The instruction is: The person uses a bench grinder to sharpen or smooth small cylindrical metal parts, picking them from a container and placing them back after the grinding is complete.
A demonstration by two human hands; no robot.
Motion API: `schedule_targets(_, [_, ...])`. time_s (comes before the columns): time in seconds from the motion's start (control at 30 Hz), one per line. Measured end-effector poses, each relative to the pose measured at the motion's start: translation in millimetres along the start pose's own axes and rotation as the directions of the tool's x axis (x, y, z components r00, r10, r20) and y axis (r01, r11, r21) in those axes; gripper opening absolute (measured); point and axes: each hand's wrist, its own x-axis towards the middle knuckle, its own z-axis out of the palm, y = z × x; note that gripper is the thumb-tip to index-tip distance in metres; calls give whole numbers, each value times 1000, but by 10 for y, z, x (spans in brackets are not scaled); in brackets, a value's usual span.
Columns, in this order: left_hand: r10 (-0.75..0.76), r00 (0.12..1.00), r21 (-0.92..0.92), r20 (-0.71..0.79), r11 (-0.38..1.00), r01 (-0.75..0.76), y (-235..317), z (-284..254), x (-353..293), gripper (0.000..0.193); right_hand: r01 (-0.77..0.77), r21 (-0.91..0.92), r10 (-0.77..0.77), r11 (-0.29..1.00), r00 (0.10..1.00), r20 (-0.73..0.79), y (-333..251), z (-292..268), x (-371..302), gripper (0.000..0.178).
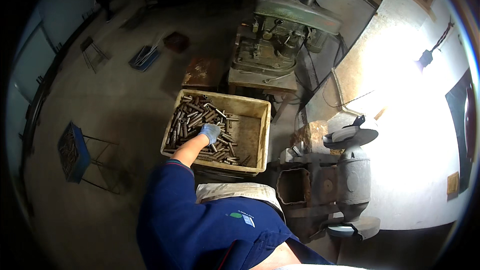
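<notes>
My left hand point(210, 133), in a blue-grey glove, reaches down into a pale yellowish plastic bin point(265, 140). Its fingers look curled in among a heap of short metal tubes point(192, 120), and what they close on is hidden. The tubes, some shiny and some dark or rusty, fill the left and middle of the bin. Along the right side the bin's bottom shows. My right hand is out of view; only some bare skin point(281, 257) beside the dark blue jacket shows at the lower edge.
On my right stands a grey bench grinder point(354, 182) with wheels at both ends. Beyond the bin, a green drilling machine point(280, 35) rests on a small table point(255, 80). A blue tray of parts point(72, 152) sits on a stand at left. Far off is a person point(103, 1).
</notes>
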Motion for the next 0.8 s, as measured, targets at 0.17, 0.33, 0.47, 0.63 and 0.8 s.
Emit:
schedule_targets(0.17, [34, 993, 112, 109, 993, -47, 83, 33, 136, 16, -3, -11, 3, 1000, 1000, 2, 60, -25, -86, 30])
schedule_targets(0.33, [85, 992, 143, 88, 985, -97, 159, -60, 170, 17, -11, -26, 11, 1000, 1000, 15, 207, 11, -295, 30])
schedule_targets(0.47, [-74, 997, -161, -28, 985, 69, 26, -400, 54, 20, -25, -42, 28, 999, 997, 73, 492, 118, -531, 30])
schedule_targets(0.63, [-77, 980, -568, -186, 822, -43, 218, -922, -67, 23, 18, -44, -7, 999, 975, 222, 1201, 271, -1294, 30])
schedule_targets(0.8, [246, 936, -937, -252, 180, -299, 1034, -1381, -146, 18, 574, -53, -566, 817, 817, 109, 355, 645, -1839, 18])
